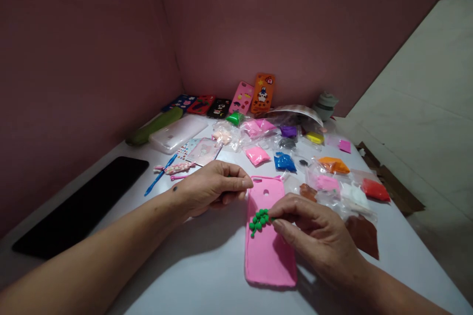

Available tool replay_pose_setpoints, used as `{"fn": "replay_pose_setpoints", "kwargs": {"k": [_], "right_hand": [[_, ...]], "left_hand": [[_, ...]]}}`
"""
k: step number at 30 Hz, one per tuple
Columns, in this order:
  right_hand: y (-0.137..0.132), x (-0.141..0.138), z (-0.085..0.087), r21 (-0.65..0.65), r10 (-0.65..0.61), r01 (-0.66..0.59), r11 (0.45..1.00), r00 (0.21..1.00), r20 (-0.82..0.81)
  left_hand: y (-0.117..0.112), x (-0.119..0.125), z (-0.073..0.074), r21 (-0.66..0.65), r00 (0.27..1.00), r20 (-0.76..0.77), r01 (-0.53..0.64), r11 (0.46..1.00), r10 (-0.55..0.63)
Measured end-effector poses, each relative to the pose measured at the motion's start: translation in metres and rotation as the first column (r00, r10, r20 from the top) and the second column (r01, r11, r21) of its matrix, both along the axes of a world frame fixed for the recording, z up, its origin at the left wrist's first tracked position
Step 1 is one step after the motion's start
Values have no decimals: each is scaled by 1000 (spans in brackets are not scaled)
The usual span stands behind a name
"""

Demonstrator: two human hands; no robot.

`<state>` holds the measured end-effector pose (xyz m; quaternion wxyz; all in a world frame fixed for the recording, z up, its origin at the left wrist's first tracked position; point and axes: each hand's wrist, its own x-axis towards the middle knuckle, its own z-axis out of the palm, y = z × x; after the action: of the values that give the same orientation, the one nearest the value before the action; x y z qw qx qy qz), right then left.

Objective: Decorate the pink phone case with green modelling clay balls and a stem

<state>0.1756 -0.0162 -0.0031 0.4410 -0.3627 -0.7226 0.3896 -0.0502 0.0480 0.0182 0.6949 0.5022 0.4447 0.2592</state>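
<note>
A pink phone case (pixel 271 261) lies flat on the table in front of me. On its surface sits a bunch of small green clay balls (pixel 260 220), with a short stem-like piece at its lower end. My right hand (pixel 314 234) reaches over the case from the right, thumb and forefinger pinched at the bunch's right edge. A speck of green shows between those fingertips. Near the case's upper left corner, my left hand (pixel 221 187) is closed in a pinch. A trace of green shows by its fingers, but what they hold is mostly hidden.
Bags of coloured clay, including blue (pixel 284 162), orange (pixel 333 165) and red (pixel 376 190), lie behind and to the right. Decorated cases lean at the back, among them an orange one (pixel 263 93). A blue tool (pixel 160 174) and a black slab (pixel 83 206) lie left.
</note>
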Motion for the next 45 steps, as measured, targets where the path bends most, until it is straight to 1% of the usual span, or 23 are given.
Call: {"fn": "replay_pose_setpoints", "kwargs": {"k": [6, 11, 13, 18, 20, 24, 26, 28, 30, 32, 33, 35, 37, 39, 41, 45], "right_hand": [[-2, 0, 0, -40, -21, 20, 999, 999, -32], [2, 2, 0, 7, -91, 92, 996, 994, -61], [4, 2, 1, 3, -112, 112, 994, 991, -70], [5, 2, 0, 5, -100, 101, 995, 988, -116], [4, 2, 1, -12, -110, 109, 994, 986, -129], [5, 4, 3, -104, -183, 165, 981, 964, -193], [6, 5, 5, -126, -205, 182, 975, 957, -206], [6, 5, 6, -73, -195, 186, 980, 969, -153], [5, 5, 6, 56, -146, 150, 987, 988, -56], [4, 4, 5, 214, -63, 53, 975, 997, 41], [3, 3, 4, 284, -17, -9, 959, 996, 90], [2, 2, 1, 382, 48, -118, 917, 981, 189], [1, 0, -1, 422, 75, -192, 886, 958, 278], [1, -1, -4, 437, 73, -225, 871, 938, 338], [2, -1, -6, 461, 56, -237, 855, 927, 372], [2, -3, -9, 509, 0, -217, 833, 920, 393]], "left_hand": [[0, 1, 1, -5, 1000, -9, -6, 1000, 6], [-1, 1, 2, -2, 1000, -20, -11, 1000, 11], [0, 0, 1, -1, 1000, -25, -6, 1000, 6], [0, 1, 1, 7, 999, -35, -6, 1000, 6], [0, 1, 1, 9, 999, -42, -5, 1000, 6], [-1, 0, 1, 14, 999, -53, -3, 1000, 4], [-1, 0, 1, 16, 998, -63, 4, 1000, -3], [0, 0, 2, 22, 997, -72, 8, 1000, -7], [0, 0, 2, 29, 997, -77, 7, 1000, -5], [0, 0, 2, 31, 997, -80, 5, 999, -2], [0, 0, 2, 31, 997, -81, 3, 1000, -1], [-1, 0, 3, 29, 997, -79, 1, 1000, 1], [-1, 1, 4, 27, 997, -76, 0, 1000, 2], [-1, 2, 5, 24, 997, -74, -2, 1000, 4], [-1, 2, 6, 21, 997, -71, -4, 1000, 6], [-1, 3, 7, 16, 998, -63, -3, 1000, 4]]}}
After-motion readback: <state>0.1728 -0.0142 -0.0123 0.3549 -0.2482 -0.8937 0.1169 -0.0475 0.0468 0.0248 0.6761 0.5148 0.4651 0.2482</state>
